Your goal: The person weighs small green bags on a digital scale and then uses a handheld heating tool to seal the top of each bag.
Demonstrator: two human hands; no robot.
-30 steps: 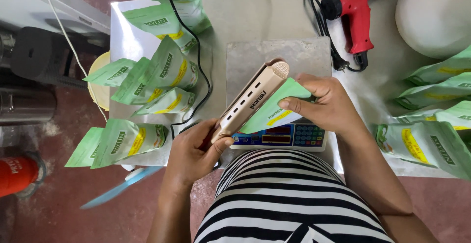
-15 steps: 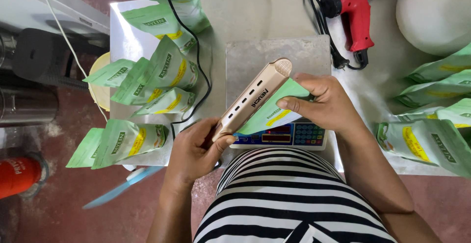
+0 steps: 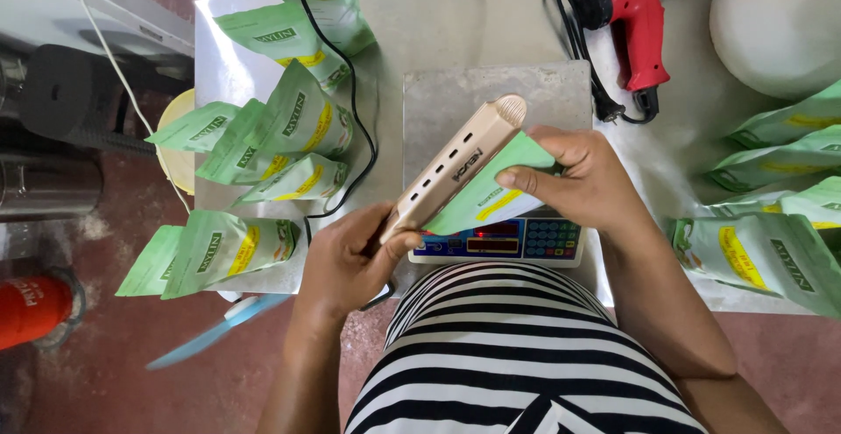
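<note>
My left hand (image 3: 346, 254) grips the near end of a beige clamp-type heat sealer (image 3: 455, 167), which is closed over the top edge of a green pouch (image 3: 486, 190). My right hand (image 3: 583, 180) pinches that pouch from the right side. Both are held just above a digital weighing scale (image 3: 499, 101) with a grey steel platform and a blue keypad panel (image 3: 504, 241). A black cord (image 3: 337, 110) runs from the sealer across the table.
Several green pouches (image 3: 280, 141) lie piled at the left on a shiny metal table (image 3: 219, 66), and more green pouches (image 3: 771, 197) lie at the right. A red heat gun (image 3: 635, 14) rests at the back right beside a white round container (image 3: 775, 22). A blue-handled knife (image 3: 215, 333) lies on the floor side at left.
The sealer and the pouch have shifted only slightly; both hands keep the same hold.
</note>
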